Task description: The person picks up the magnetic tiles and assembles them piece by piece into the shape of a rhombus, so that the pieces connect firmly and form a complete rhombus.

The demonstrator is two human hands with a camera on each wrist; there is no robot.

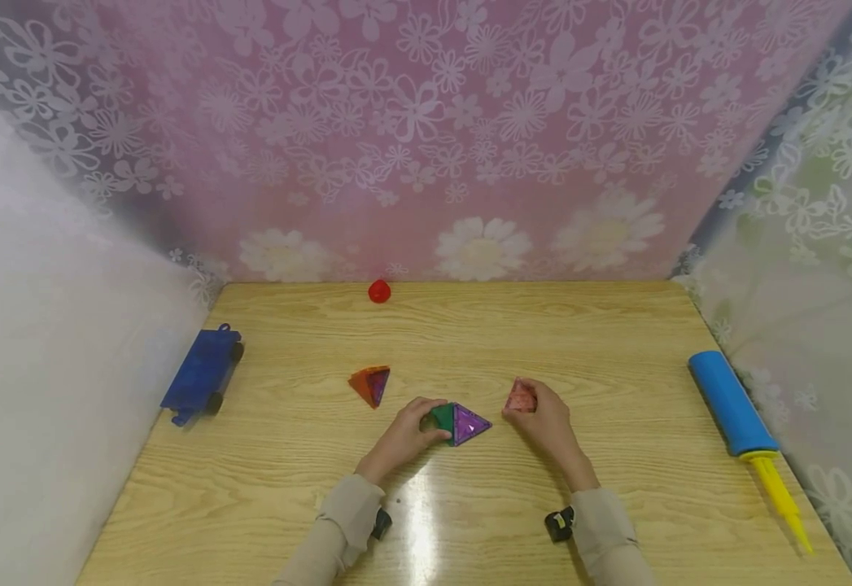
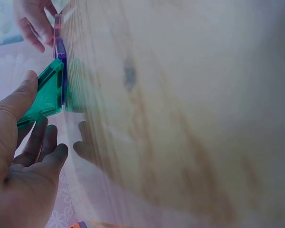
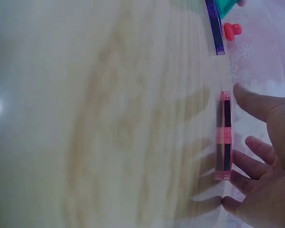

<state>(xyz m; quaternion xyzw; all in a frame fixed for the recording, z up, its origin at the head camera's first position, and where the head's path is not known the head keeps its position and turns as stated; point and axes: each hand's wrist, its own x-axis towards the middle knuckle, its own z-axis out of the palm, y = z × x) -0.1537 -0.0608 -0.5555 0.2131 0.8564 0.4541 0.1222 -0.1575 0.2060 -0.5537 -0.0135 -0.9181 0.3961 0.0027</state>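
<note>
Between thumb and fingers, my left hand (image 1: 405, 439) pinches a see-through green magnetic tile (image 2: 48, 92). This tile leans up at a slant, its lower edge against a purple triangular tile (image 1: 470, 425) that lies flat on the table. To the right, my right hand (image 1: 548, 419) holds a pink triangular tile (image 1: 519, 397) by its edges. In the right wrist view the pink tile (image 3: 226, 135) lies flat on the wood, thumb at one end and fingertips by the other. A short gap separates it from the purple tile.
An orange and purple tile piece (image 1: 370, 385) stands left of the hands. Farther back is a small red object (image 1: 379, 291). A blue toy wagon (image 1: 204, 372) sits by the left wall, and a blue and yellow hand pump (image 1: 736, 407) lies along the right wall.
</note>
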